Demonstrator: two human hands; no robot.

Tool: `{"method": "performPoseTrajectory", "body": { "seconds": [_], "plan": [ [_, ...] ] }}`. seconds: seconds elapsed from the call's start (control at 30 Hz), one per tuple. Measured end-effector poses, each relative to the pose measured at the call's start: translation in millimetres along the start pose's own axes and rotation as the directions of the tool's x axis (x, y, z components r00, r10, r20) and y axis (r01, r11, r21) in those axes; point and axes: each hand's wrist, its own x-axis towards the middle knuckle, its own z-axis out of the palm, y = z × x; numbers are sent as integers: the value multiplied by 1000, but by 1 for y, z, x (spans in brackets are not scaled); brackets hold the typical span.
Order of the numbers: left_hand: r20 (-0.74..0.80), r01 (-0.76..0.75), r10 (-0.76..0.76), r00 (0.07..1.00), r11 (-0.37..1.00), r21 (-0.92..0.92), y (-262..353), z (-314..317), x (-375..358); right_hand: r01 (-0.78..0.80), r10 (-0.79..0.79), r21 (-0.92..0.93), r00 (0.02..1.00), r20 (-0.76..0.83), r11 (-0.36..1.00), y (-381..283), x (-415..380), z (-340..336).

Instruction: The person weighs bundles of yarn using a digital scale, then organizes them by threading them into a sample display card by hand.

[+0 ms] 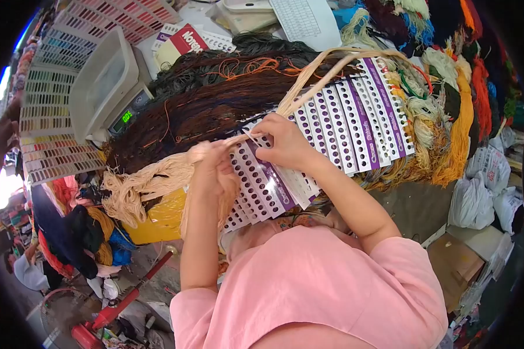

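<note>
My left hand, a little blurred, is closed round a bundle of cream thread that spreads out to the left and hangs below the wrist. Just right of it, my right hand has thumb and fingers curled at the top edge of a punched card, pinching the cream strand there. Several white-and-purple thread cards with rows of round holes lie overlapping under my hands. A further length of cream thread runs up and right from behind my right hand. The exact grip between the fingertips is partly hidden.
Dark brown thread lies behind the cards. At the left stand a scale with a lit green display and a colour chart. Orange and yellow skeins hang at the right, near white plastic bags.
</note>
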Motion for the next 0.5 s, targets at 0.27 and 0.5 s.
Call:
{"method": "performPoseTrajectory", "body": {
  "seconds": [0.27,0.5],
  "plan": [
    [-6,-87,89,996,982,170,5,7,-2,66,-66,0,997,-30,998,5,-4,9],
    [499,215,-43,865,932,-292,20,6,-25,-2,-5,-49,989,-151,999,12,0,18]
  ]
}}
